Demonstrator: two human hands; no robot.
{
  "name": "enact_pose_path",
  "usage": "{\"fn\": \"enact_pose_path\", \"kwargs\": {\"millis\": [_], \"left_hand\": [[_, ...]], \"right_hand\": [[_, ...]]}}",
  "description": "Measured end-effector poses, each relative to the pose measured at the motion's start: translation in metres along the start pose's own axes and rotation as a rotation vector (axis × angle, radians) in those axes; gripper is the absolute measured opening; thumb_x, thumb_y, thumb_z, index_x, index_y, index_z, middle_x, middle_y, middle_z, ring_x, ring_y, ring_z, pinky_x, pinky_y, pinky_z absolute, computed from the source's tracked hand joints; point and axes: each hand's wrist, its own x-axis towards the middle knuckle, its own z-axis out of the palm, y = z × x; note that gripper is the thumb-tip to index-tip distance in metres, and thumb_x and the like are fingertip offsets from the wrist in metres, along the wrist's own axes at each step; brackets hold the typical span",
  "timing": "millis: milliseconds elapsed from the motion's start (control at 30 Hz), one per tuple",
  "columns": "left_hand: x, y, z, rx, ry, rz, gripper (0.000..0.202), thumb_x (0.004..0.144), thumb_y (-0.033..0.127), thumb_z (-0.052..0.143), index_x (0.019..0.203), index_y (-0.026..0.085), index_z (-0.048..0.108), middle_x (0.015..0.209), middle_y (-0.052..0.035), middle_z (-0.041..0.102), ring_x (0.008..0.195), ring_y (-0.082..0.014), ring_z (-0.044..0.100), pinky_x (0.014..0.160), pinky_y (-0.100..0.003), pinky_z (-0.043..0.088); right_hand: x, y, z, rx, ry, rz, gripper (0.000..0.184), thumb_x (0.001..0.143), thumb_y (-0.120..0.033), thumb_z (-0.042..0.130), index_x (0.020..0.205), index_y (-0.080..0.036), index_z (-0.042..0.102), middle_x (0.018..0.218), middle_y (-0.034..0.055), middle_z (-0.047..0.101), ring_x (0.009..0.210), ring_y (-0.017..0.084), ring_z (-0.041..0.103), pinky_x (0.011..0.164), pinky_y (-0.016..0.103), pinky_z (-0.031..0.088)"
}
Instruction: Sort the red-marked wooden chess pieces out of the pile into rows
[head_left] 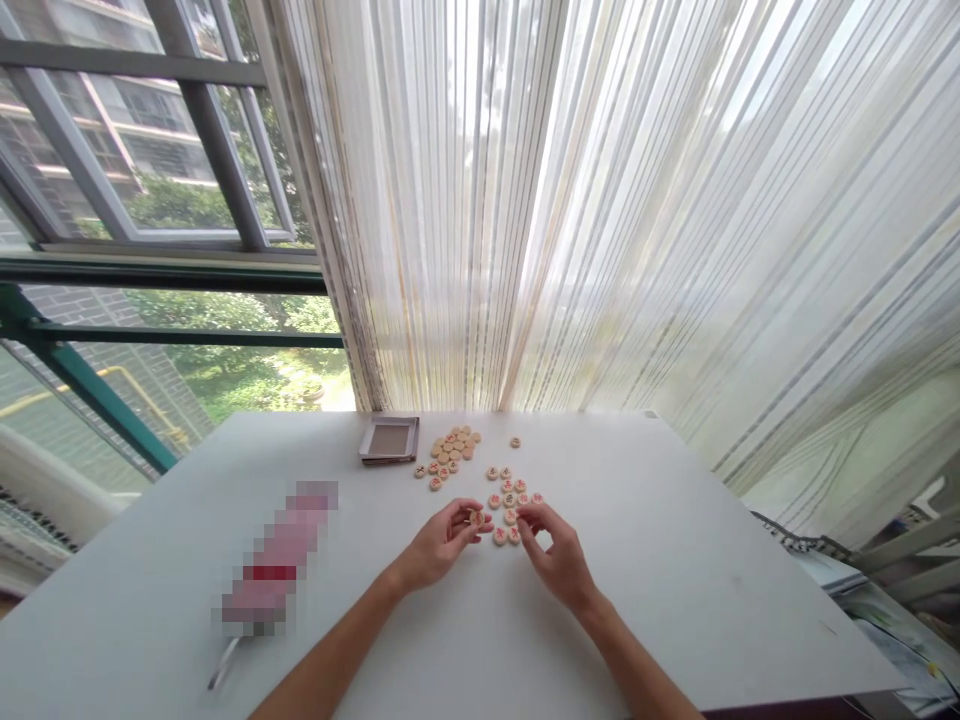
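My left hand (439, 538) is closed on a xiangqi piece (477, 518), a round wooden disc with a red character, held just above the table. My right hand (553, 548) is in a pinch, its thumb and forefinger at the edge of another xiangqi piece (511, 517). Around its fingertips lie pairs and short rows of face-up pieces, most with red characters and one dark-marked piece (509, 499) among them. Two red pieces (500, 536) sit side by side between the hands. My right fingers partly cover the pieces beside them.
Farther back are a heap of pieces (454, 445), mostly showing blank faces, a lone piece (515, 442) and a shallow open box (390, 440). A pixelated pinkish object (277, 560) lies on the white table (360, 640) at left. Curtains (465, 200) hang behind the far edge.
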Motion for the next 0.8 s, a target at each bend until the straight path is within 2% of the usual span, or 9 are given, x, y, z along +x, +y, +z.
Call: {"fn": "enact_pose_path", "kwargs": {"millis": [167,400,600,800], "left_hand": [[-0.019,-0.006,0.009,0.142,0.001,0.016,0.034,0.084,0.04,0.067,0.107,0.017,0.056,0.096,-0.0095,0.07,0.094,-0.0222,0.068,0.081,-0.032,0.051],[-0.023,-0.001,0.013,0.304,0.006,-0.015,0.032,0.076,0.039,0.074,0.099,0.018,0.068,0.088,-0.0064,0.074,0.078,-0.0179,0.066,0.066,-0.025,0.047],[-0.025,-0.001,0.015,0.324,0.002,-0.013,0.031,0.076,0.037,0.074,0.102,0.02,0.072,0.091,-0.0065,0.075,0.08,-0.0196,0.067,0.07,-0.027,0.048],[-0.027,0.002,0.015,0.363,-0.018,-0.022,0.03,0.083,0.034,0.066,0.111,0.024,0.069,0.096,-0.0049,0.075,0.086,-0.0205,0.068,0.076,-0.028,0.049]], "right_hand": [[-0.029,-0.013,0.023,0.132,-0.089,0.007,0.018,0.091,-0.032,0.055,0.105,-0.024,0.061,0.1,0.0074,0.065,0.081,0.019,0.065,0.074,0.033,0.057],[-0.041,-0.013,0.034,0.281,-0.142,0.091,0.017,0.089,-0.035,0.06,0.103,-0.024,0.059,0.095,0.0039,0.066,0.083,0.019,0.069,0.08,0.033,0.057],[-0.043,-0.008,0.035,0.289,-0.159,0.123,0.017,0.089,-0.033,0.061,0.103,-0.025,0.06,0.094,0.0045,0.068,0.083,0.02,0.069,0.079,0.033,0.057],[-0.042,-0.008,0.034,0.292,-0.142,0.156,0.016,0.088,-0.033,0.062,0.101,-0.024,0.062,0.096,0.0057,0.068,0.088,0.022,0.068,0.082,0.034,0.056]]}}
